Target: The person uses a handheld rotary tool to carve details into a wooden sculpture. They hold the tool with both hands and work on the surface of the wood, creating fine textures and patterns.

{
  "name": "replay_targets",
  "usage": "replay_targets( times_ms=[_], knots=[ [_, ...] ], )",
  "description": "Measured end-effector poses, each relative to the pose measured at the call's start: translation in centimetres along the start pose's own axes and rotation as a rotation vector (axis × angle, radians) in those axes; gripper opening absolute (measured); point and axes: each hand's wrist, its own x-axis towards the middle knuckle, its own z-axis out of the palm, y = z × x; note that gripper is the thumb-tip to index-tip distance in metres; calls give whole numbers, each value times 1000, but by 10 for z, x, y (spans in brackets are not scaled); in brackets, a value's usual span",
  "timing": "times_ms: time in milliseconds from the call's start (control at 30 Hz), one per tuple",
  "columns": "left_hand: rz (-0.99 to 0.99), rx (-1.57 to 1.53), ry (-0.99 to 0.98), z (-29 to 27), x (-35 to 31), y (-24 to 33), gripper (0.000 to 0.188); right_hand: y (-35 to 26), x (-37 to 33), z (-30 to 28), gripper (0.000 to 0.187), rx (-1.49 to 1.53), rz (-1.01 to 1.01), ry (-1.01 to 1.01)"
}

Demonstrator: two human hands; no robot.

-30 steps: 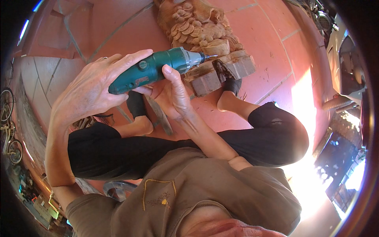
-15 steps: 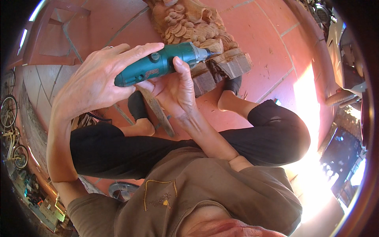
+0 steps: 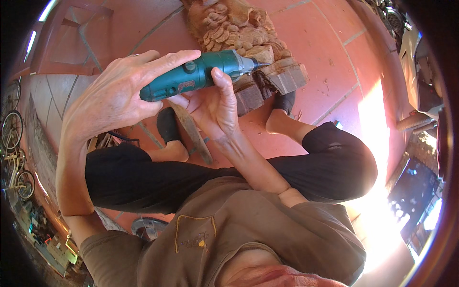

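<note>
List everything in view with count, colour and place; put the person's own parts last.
rotary tool: one, green with grey nose, held left of centre
tool bit: one, grey, over the carving's near end; contact unclear
wood carving: one, brown, top centre
wooden strip: one, brown, below the rotary tool
tiled floor: one, reddish, beneath
bicycle wheels: several, dark, left edge
trousers: one pair, black, across the middle
shirt: one, brown, bottom centre
footwear: two, dark, beyond the knees
left hand: one, bare, around the tool's rear
right hand: one, bare, thumb on the tool's side
</note>
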Motion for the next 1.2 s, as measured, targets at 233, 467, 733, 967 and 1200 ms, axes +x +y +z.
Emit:
replay_targets(
  times_ms=[233, 467, 733, 967, 1200],
  knots=[
    [-8, -23, 13, 2, -7, -3, 80, 5, -1, -2, 41, -7, 15, -31],
    [-47, -25, -14, 3, -15, -7, 79, 11, 0, -3, 41, -30, 34, -31],
    [-12, -40, 50, 8, -21, -12, 70, 17, -1, -9, 49, -75, 44, -17],
    [-82, -32, -52, 5, -24, -15, 79, 21, 1, -12, 40, -36, 64, -52],
    [-132, -62, -113, 7, -29, -21, 83, 25, 2, -18, 39, -46, 76, -57]
  ],
)
